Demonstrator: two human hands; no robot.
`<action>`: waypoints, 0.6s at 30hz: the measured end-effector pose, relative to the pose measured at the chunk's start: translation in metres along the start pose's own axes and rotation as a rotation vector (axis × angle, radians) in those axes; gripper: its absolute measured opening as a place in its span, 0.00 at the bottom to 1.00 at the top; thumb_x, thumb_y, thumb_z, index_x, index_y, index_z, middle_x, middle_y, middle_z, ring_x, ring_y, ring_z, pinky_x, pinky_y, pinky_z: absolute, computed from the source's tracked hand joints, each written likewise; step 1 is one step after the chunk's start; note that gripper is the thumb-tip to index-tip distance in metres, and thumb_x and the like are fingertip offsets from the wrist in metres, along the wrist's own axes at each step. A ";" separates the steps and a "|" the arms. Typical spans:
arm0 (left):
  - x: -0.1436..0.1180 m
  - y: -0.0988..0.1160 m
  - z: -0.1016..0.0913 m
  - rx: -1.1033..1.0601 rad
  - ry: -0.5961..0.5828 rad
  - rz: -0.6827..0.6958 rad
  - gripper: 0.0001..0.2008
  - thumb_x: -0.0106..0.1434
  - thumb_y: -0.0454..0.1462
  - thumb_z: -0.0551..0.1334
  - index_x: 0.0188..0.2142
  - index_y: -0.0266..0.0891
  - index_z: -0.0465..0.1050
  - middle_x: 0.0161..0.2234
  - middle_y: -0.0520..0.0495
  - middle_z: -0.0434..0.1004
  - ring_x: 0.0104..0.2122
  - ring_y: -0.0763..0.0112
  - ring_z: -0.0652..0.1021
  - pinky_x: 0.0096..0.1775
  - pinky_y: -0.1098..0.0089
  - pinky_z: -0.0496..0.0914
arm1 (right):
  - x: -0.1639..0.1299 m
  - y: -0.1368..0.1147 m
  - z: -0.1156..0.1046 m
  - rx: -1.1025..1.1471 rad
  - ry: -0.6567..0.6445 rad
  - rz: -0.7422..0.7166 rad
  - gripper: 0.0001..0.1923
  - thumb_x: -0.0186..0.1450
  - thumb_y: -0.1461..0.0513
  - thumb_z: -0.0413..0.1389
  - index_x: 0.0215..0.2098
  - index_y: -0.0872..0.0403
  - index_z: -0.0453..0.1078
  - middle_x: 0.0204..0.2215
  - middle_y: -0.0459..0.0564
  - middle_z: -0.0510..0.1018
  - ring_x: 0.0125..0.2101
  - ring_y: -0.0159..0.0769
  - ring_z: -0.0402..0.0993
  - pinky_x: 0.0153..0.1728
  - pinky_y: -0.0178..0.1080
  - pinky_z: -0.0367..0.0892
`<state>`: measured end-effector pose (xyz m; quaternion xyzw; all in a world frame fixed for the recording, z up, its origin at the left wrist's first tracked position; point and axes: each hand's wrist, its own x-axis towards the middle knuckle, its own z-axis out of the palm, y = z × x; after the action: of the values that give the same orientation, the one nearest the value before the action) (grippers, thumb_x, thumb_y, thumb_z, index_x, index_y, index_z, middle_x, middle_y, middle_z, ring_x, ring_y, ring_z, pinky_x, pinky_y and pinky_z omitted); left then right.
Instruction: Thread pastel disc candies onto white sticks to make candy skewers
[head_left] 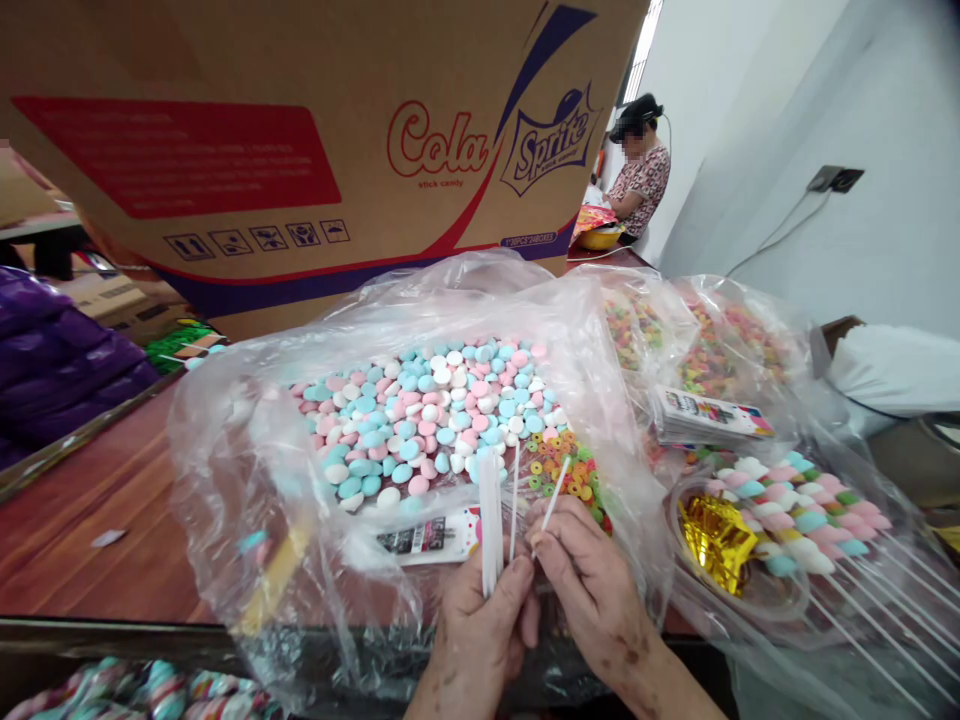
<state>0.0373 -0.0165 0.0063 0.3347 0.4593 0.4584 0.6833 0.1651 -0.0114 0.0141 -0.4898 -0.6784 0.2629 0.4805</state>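
Note:
My left hand [484, 610] is closed around a bunch of white candy sticks [490, 520] that point upward. One more stick [514, 500] stands apart from the bunch beside it. Close by on the right, my right hand [589, 580] pinches a single white stick [556, 492], tilted to the right. Beyond both hands, pink, blue and white candies [420, 410] lie heaped in a clear plastic bag [247, 450]. Small ring gummies [562, 460] in green, yellow and orange lie just past my right hand. A printed packet [427, 537] lies behind my left hand.
A large cardboard box [360, 60] stands behind the candies. To the right are skewered candies [810, 510], gold ties [716, 540], a stack of printed packets [712, 415] and bagged gummies [697, 330]. A co-worker [637, 175] is at the back right. Wrapped candies [150, 690] lie below the table edge.

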 end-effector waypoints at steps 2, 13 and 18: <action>0.003 0.007 -0.005 -0.002 0.066 0.027 0.19 0.54 0.51 0.69 0.30 0.36 0.75 0.10 0.58 0.63 0.12 0.81 0.59 0.17 0.79 0.50 | 0.001 0.005 -0.004 -0.039 0.031 -0.018 0.09 0.71 0.63 0.46 0.39 0.52 0.69 0.39 0.49 0.73 0.43 0.34 0.70 0.45 0.36 0.66; 0.016 0.020 -0.056 0.030 0.335 0.158 0.20 0.53 0.49 0.70 0.34 0.36 0.72 0.17 0.58 0.70 0.09 0.85 0.60 0.12 0.82 0.52 | 0.045 0.017 -0.045 -0.471 0.077 -0.003 0.12 0.71 0.63 0.47 0.47 0.53 0.71 0.43 0.52 0.79 0.44 0.39 0.75 0.46 0.39 0.69; 0.021 0.015 -0.061 -0.050 0.312 0.139 0.20 0.53 0.49 0.71 0.34 0.35 0.71 0.16 0.59 0.69 0.09 0.87 0.57 0.12 0.83 0.51 | 0.074 0.005 -0.052 -0.657 -0.207 -0.051 0.14 0.70 0.68 0.45 0.42 0.54 0.72 0.38 0.53 0.78 0.40 0.39 0.74 0.41 0.38 0.67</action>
<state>-0.0216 0.0105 -0.0086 0.2734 0.5238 0.5624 0.5784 0.2101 0.0527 0.0602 -0.5720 -0.7839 0.0666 0.2323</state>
